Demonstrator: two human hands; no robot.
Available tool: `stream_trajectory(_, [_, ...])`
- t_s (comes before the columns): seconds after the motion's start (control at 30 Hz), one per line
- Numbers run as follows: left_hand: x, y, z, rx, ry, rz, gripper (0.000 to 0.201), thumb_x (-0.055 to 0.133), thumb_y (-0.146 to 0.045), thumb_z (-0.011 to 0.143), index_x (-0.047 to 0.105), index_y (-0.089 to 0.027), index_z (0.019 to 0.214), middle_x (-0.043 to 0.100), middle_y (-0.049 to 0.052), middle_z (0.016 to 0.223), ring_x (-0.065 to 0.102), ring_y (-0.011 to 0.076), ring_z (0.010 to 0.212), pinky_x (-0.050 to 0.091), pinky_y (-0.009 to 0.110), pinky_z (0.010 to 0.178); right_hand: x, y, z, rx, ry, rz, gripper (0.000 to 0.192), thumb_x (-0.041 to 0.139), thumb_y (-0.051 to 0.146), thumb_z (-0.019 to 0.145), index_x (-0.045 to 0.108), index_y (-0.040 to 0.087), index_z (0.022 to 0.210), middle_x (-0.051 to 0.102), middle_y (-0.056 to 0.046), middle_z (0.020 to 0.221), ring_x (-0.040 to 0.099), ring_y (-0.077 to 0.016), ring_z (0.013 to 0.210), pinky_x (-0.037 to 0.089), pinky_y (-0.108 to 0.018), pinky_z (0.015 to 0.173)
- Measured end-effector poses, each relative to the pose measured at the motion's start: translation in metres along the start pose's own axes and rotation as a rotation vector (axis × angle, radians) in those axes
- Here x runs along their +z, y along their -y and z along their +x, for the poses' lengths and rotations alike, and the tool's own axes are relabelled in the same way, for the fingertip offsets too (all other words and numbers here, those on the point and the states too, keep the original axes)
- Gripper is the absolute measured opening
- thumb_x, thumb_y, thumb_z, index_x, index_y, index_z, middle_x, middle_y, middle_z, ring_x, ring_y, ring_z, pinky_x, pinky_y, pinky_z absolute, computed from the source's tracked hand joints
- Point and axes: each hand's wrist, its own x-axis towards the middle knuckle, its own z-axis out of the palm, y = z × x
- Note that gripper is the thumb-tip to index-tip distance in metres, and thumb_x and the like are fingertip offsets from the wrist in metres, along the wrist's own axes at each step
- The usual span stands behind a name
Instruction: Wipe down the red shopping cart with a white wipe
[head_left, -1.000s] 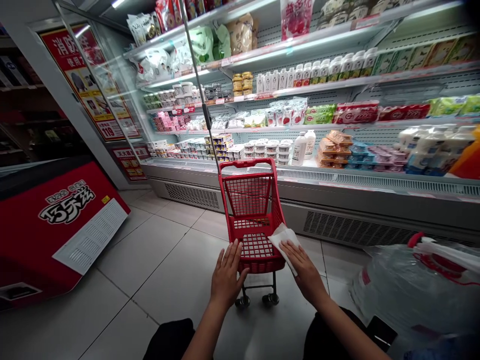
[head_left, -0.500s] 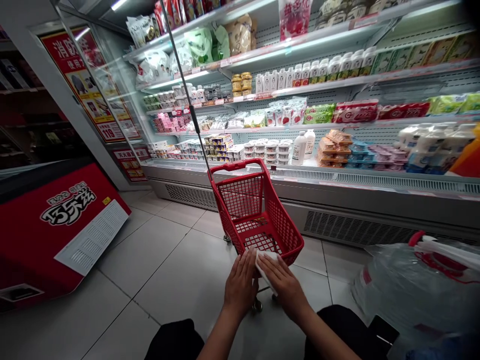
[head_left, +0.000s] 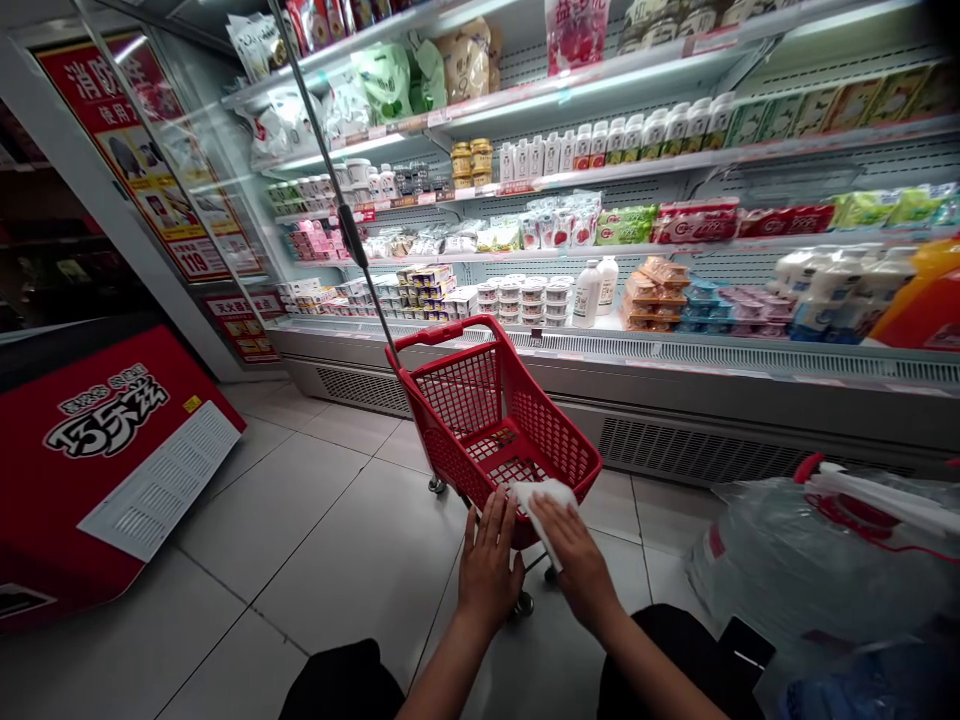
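A small red shopping cart (head_left: 546,437) stands in front of me, its handle (head_left: 442,335) at the far side. My left hand (head_left: 489,555) is at the near rim with its fingers stretched out, holding nothing; whether it touches the rim I cannot tell. Under the fingers of my right hand (head_left: 576,555) is a folded white cloth (head_left: 553,490), held against the near rim to the right. The palms of both hands are hidden. A thin dark pole (head_left: 349,235) rises from the far left corner of the cart.
A refrigerated shelf unit (head_left: 675,385) with bottles, tubs and packs runs behind the cart. To the left stands a red freezer (head_left: 120,470). Large clear water jugs (head_left: 810,560) in plastic stand close on the right, beside a dark phone-like object (head_left: 744,648).
My right hand has moved slightly right with the cloth, away from my left hand, and more of the cloth shows. My view has shifted a little, so the scene sits farther left.
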Motion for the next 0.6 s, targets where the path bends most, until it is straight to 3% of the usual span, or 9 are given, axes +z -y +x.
stream_trajectory(0.13, [-0.003,0.012,0.007,0.072,-0.008,0.028,0.082,0.053,-0.026,0.095,0.013,-0.017,0.166,0.034,0.006,0.167,0.026,0.0208,0.157,0.014,0.044,0.131,-0.003,0.015,-0.003,-0.084,0.039,0.003,0.104,0.034,-0.006,0.067,0.021,0.025,0.165,0.040,-0.002,0.164,0.033,-0.0184,0.153,0.028,-0.048,0.128])
stream_trajectory(0.27, [-0.009,0.049,0.033,0.107,0.004,0.091,0.078,0.054,-0.024,0.095,0.020,-0.024,0.165,0.030,0.002,0.169,0.026,0.0199,0.157,0.014,0.042,0.131,-0.017,-0.012,-0.008,-0.130,0.078,-0.010,0.102,0.033,-0.007,0.069,0.024,0.026,0.165,0.042,0.001,0.163,0.033,-0.0166,0.153,0.025,-0.046,0.129])
stream_trajectory(0.37, [-0.007,0.065,0.050,0.077,0.005,0.142,0.080,0.055,-0.017,0.092,0.023,-0.030,0.165,0.029,0.001,0.169,0.028,0.0205,0.156,0.017,0.044,0.130,-0.025,-0.037,-0.012,-0.062,0.048,-0.036,0.100,0.031,-0.007,0.071,0.024,0.027,0.165,0.040,0.001,0.164,0.031,-0.0165,0.154,0.027,-0.045,0.128])
stream_trajectory(0.47, [0.003,0.057,0.058,0.080,-0.006,0.147,0.084,0.054,-0.012,0.090,0.021,-0.030,0.165,0.031,0.002,0.169,0.030,0.0196,0.155,0.020,0.042,0.130,-0.029,-0.049,-0.016,0.044,-0.007,-0.058,0.103,0.030,-0.008,0.070,0.020,0.030,0.165,0.036,0.001,0.166,0.030,-0.0171,0.154,0.029,-0.047,0.127])
stream_trajectory(0.6, [0.017,0.023,0.061,0.026,-0.063,0.145,0.088,0.056,-0.015,0.088,0.017,-0.025,0.166,0.034,0.010,0.168,0.030,0.0241,0.155,0.023,0.046,0.129,-0.027,-0.039,-0.016,0.112,-0.056,-0.092,0.106,0.031,-0.007,0.069,0.012,0.029,0.167,0.032,0.001,0.168,0.029,-0.0184,0.154,0.030,-0.047,0.127])
